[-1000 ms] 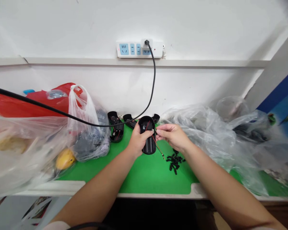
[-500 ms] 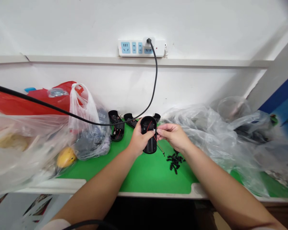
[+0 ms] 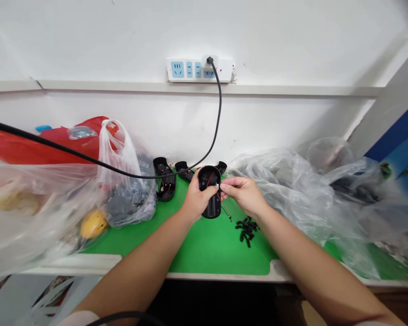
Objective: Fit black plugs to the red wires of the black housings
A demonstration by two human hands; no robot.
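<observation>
My left hand [image 3: 197, 197] is wrapped round a black plastic housing [image 3: 211, 210], its thumb lying across the open inside. The housing has a round upper end and a ribbed lower part, with a red wire inside. Thin wires [image 3: 226, 211] hang out past its right edge. At that same edge, my right hand [image 3: 242, 192] pinches with thumb and forefinger; what sits between the fingertips is too small to make out. Beside the thumb of my left hand shows a small white part [image 3: 217, 186]. Below my right hand lies a pile of small black pieces [image 3: 247, 230].
Similar black housings [image 3: 165, 181] lie at the back of the green mat [image 3: 204, 253]. Plastic bags [image 3: 127, 181] crowd the left, with a yellow object [image 3: 94, 223]; clear bags [image 3: 292, 181] fill the right. A black cable [image 3: 219, 113] hangs from the power strip [image 3: 190, 70] across the front.
Hardly anything differs. Both hands keep their places on the housing, and the view has shifted very slightly.
</observation>
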